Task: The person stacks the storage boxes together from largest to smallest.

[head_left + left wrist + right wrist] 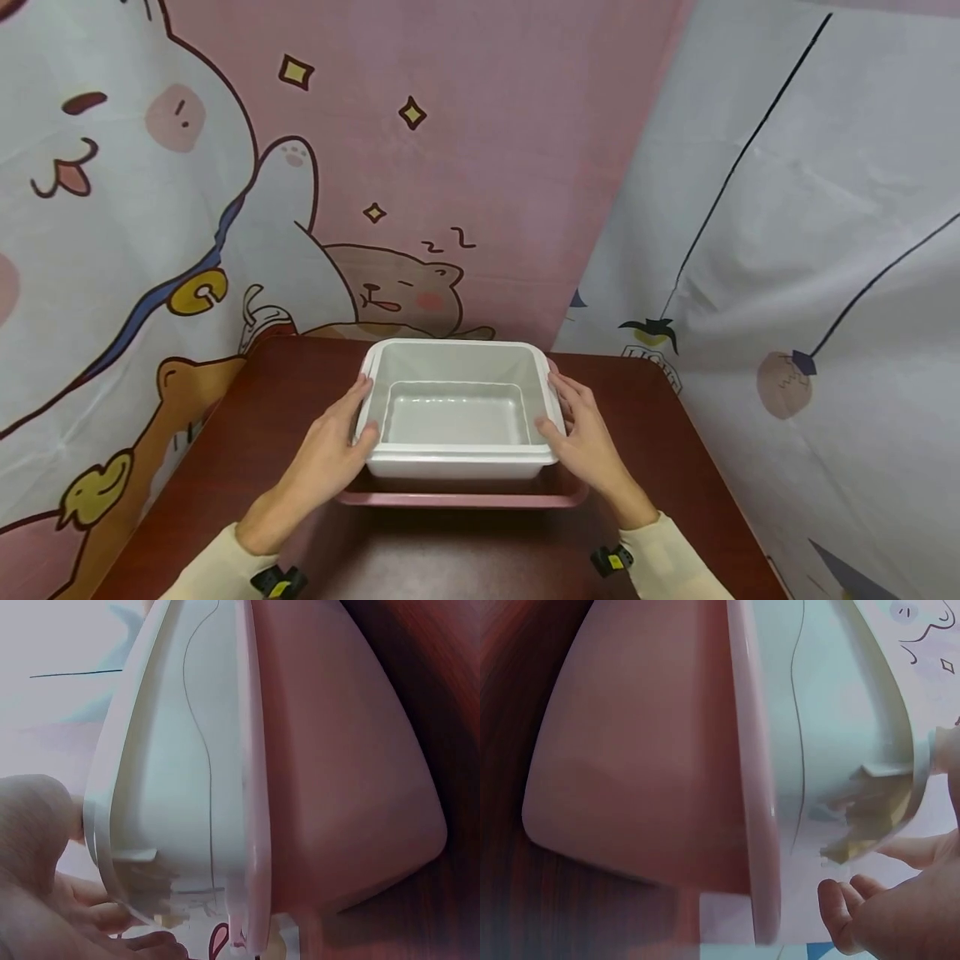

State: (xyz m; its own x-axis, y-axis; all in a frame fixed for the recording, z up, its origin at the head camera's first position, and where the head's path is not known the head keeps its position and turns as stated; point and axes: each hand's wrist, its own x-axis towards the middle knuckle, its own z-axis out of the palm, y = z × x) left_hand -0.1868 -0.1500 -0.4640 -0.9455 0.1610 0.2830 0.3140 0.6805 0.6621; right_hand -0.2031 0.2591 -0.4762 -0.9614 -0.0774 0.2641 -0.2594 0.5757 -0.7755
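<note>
A white rectangular plastic basin (461,451) is at the middle of the head view, its inside bare. My left hand (330,446) grips its left rim, thumb on top and fingers along the outside. On the opposite rim, my right hand (588,442) holds it in the same way. Beneath is a pink basin (465,500) standing on the table. Both wrist views show the white basin's wall (169,765) rising above the pink rim (754,765), its lower part hidden inside. Whether its bottom touches the pink basin, I cannot tell.
The dark red-brown table (480,558) carries the pink basin. Behind it hangs a pink and white cartoon cloth (510,167), which continues along the left and right sides. A black device with a yellow mark (279,582) is strapped at each wrist.
</note>
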